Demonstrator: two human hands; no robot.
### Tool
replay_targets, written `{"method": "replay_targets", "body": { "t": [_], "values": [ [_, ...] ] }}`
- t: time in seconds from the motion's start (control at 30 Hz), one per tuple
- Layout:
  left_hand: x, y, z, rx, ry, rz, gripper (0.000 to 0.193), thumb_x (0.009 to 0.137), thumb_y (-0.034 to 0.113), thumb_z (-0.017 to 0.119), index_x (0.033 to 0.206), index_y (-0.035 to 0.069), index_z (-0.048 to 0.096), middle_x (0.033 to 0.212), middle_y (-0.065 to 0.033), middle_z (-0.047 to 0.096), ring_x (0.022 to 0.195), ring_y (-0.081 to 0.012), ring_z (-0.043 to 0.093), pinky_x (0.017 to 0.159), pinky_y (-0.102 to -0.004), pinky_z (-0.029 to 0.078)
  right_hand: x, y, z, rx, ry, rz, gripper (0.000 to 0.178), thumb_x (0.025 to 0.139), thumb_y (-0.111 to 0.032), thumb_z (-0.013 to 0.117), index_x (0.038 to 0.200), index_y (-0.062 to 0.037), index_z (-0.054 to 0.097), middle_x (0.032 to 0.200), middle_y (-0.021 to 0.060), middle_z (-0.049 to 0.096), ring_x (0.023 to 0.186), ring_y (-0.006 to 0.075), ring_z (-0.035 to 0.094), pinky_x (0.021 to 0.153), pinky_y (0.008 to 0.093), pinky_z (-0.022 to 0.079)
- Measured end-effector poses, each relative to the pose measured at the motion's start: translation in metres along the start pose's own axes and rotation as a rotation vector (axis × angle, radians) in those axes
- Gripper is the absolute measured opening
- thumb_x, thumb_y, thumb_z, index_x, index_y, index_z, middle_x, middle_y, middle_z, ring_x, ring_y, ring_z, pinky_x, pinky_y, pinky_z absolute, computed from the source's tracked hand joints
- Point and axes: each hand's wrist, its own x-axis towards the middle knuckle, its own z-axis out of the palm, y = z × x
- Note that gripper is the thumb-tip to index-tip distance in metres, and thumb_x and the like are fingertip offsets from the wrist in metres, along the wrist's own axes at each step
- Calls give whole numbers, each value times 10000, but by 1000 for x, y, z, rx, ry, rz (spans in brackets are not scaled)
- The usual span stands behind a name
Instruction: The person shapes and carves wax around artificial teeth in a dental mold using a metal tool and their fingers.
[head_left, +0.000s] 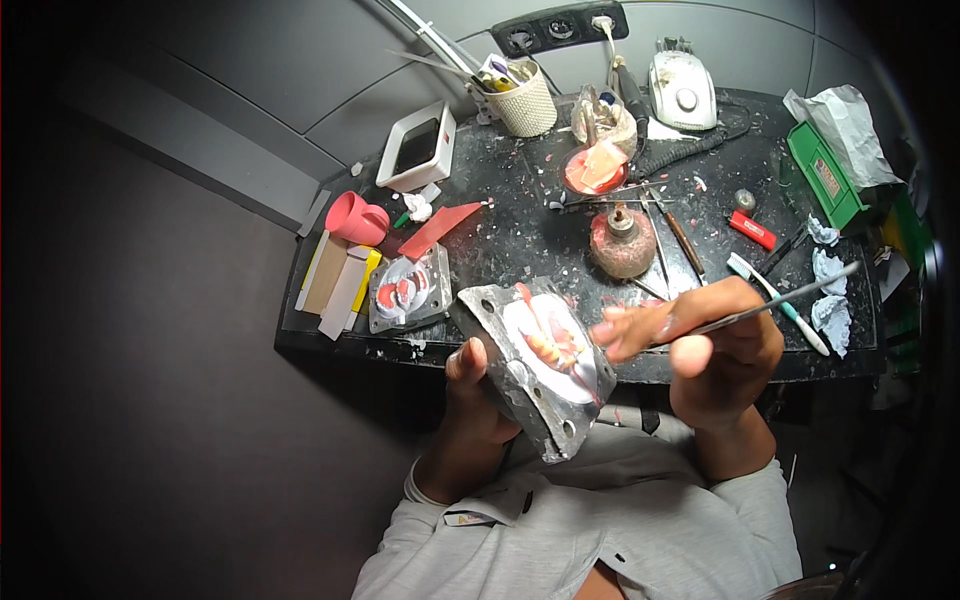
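Observation:
My left hand (472, 392) grips a metal dental flask half (522, 375), tilted above my lap at the bench's front edge. White plaster fills it, with yellowish teeth (548, 350) and pink wax set in the middle. My right hand (728, 345) holds a thin metal dental hand tool (800, 293), its shaft pointing up to the right. The fingertips of that hand are beside the flask's right side, and the tool's working end is hidden or blurred there. A second flask half (408, 290) with white plaster and red areas lies on the bench to the left.
A glass spirit burner (622, 248) stands mid-bench, behind it a red dish (570, 180) of pink wax pieces. Around it lie a wood-handled tool (684, 240), a red lighter (752, 230) and a toothbrush (795, 318). Leftward are a pink wax sheet (440, 230) and a pink mug (357, 218).

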Motion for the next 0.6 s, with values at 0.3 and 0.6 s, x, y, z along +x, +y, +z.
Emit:
{"method": "replay_targets", "body": {
  "t": [0.3, 0.6],
  "values": [
    [-6, 2, 18, -127, 109, 36, 855, 869, 614, 711, 1431, 33, 433, 1240, -179, 615, 1128, -309, 643, 954, -489, 563, 5, -4, -2, -542, -378, -233, 323, 854, -45, 786, 1155, 37, 701, 1085, 206, 751, 1008, 330, 756, 868, 401, 625],
    [-8, -2, 16, -166, 143, 114, 810, 920, 617, 639, 1424, 11, 451, 1255, -185, 625, 1116, -307, 664, 933, -479, 578, -1, -4, 5, -586, -426, -216, 296, 817, 60, 780, 1105, 42, 713, 1106, 221, 734, 994, 303, 754, 856, 381, 634]
  ]
}}
